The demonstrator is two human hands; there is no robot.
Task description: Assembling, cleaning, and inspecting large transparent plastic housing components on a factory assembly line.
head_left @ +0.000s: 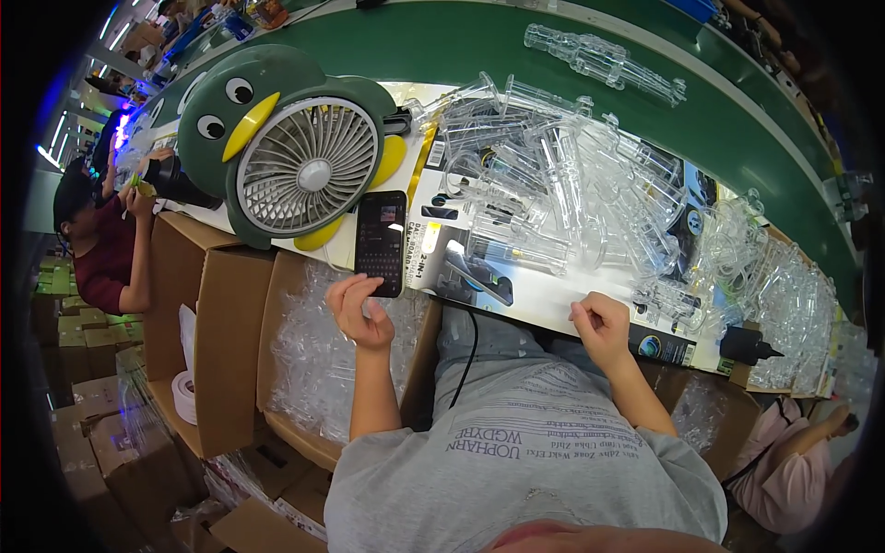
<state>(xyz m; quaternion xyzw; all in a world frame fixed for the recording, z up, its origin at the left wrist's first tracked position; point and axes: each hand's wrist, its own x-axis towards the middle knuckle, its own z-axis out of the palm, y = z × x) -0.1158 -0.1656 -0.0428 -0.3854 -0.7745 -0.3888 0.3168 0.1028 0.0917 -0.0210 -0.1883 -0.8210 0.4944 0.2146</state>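
My left hand (358, 311) is at the lower edge of a dark smartphone (380, 241) with its screen lit; its fingertips reach the phone's bottom end, fingers bent and apart, with nothing gripped. My right hand (604, 330) rests at the near edge of a printed cardboard box (544, 309), fingers curled closed, and nothing shows in them. On the box lies a heap of clear glass or plastic tube-like parts (562, 184), just beyond my right hand. Left of the heap, a green penguin-shaped fan (313, 173) with yellow beak and feet stands behind the phone.
More clear parts (793, 304) pile up at the right, near a black nozzle-like tool (749, 347). One long clear piece (604, 60) lies on the green table (442, 46). An open carton (313, 369) of clear parts stands at left, beside a white tape roll (184, 396). Other people sit at both sides.
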